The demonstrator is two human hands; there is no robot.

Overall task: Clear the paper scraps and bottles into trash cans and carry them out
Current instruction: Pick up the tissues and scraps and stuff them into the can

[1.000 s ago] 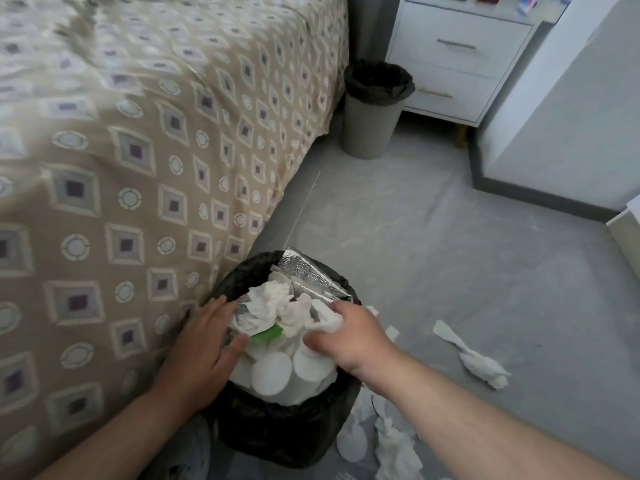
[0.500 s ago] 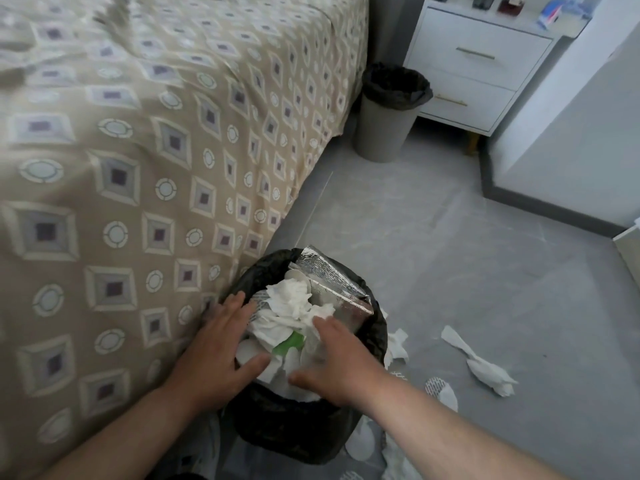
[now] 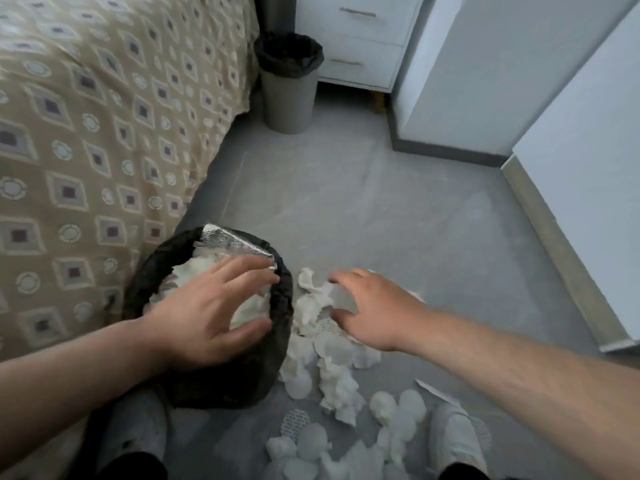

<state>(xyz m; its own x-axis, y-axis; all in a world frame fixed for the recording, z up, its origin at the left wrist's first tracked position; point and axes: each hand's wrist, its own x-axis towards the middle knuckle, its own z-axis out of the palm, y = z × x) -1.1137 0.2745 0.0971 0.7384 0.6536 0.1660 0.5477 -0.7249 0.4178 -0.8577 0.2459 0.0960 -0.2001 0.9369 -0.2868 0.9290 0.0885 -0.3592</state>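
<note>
Two trash cans (image 3: 221,386) (image 3: 287,95); left hand (image 3: 207,317) and right hand (image 3: 374,313) grips splayed, holding nothing.

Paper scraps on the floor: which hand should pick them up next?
Probably the right hand. It reaches over the scraps lying beside the bin, fingers spread. The left hand lies flat on the paper inside the bin, so it is busy.

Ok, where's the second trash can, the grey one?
Head view, upper centre: the grey trash can stands between the corner of the bed and the white drawer unit.
</note>
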